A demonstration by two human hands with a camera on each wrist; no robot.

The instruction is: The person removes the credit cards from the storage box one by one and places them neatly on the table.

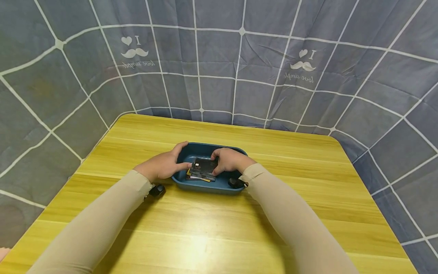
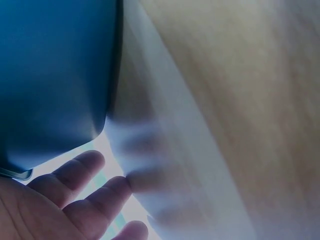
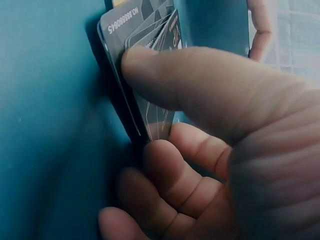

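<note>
Wooden table in head view; right wrist shows hand pinching cards.

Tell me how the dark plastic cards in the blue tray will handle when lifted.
The dark plastic cards look thin and flat, so probably stiff and light. They lie fanned in the right hand, so the glossy stack may slip apart. The left hand steadies the blue tray.
</note>
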